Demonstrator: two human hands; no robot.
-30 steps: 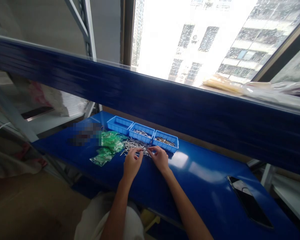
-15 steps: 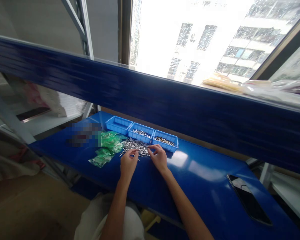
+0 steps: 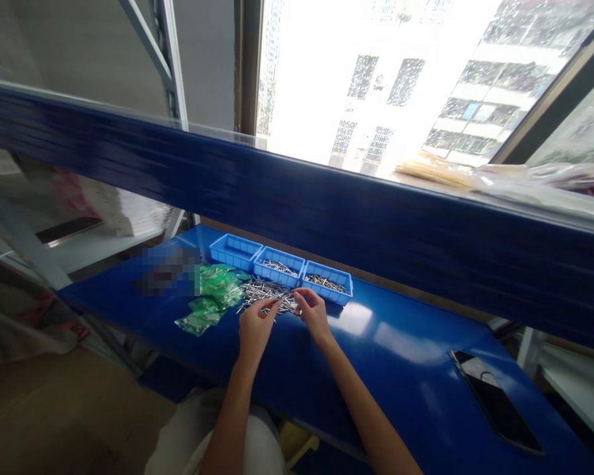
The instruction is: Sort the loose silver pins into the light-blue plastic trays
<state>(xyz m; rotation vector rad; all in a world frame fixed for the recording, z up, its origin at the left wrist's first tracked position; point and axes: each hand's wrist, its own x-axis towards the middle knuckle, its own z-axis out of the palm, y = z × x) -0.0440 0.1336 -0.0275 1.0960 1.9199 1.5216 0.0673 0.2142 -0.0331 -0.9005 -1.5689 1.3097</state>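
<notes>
A loose pile of thin silvery metal rods [image 3: 261, 290], like nails or drill bits, lies on the blue table. My left hand [image 3: 256, 326] is at the pile's near edge, thumb and fingertips pinched together. Just right of it, my right hand [image 3: 314, 315] also pinches, over the pile's right side. Whatever small piece either hand has is too fine to tell from the pile behind. Behind the pile, the middle blue bin [image 3: 277, 277] contains silvery rods, and the right blue bin [image 3: 349, 290] contains darker, partly golden ones.
The left blue bin [image 3: 232, 259] shows a bare bottom. Green-printed plastic bags [image 3: 212, 297] lie left of the pile. A smartphone [image 3: 497, 402] lies at the table's right. Above the bins, a blue shelf beam [image 3: 297, 191] crosses before a window.
My right fingers have closed a little and the left fingertips have shifted slightly right, so the hands are nearer each other. The view has tilted slightly. The bins and bags stay put.
</notes>
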